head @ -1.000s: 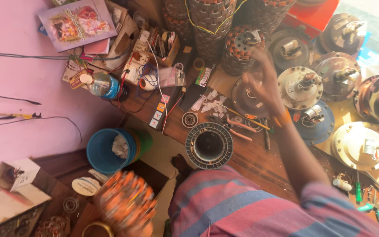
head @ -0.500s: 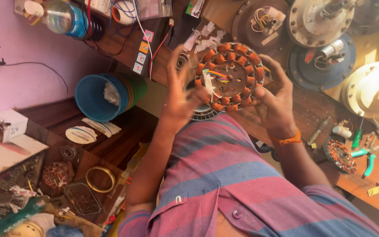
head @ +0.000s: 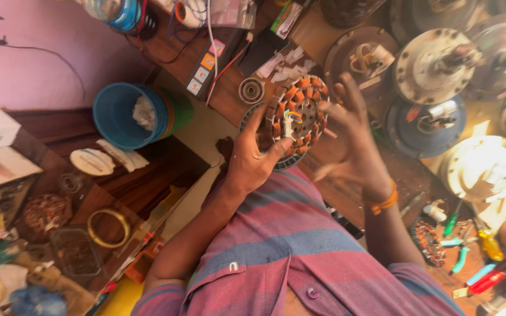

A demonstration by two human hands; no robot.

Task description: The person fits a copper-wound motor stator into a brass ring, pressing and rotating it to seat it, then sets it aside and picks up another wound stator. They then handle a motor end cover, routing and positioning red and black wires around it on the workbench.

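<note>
Stator (head: pixel 297 112) with copper windings, held up over the crowded wooden bench (head: pixel 335 187)
The left hand (head: pixel 252 158) clamps its lower rim, thumb across the face; the right hand (head: pixel 355 146) hovers open beside it (blurred, holding nothing). With one-handed support it could slip onto the motor housings (head: pixel 434 61) close by; free room lies only toward the blue bucket (head: pixel 125 114)
</note>
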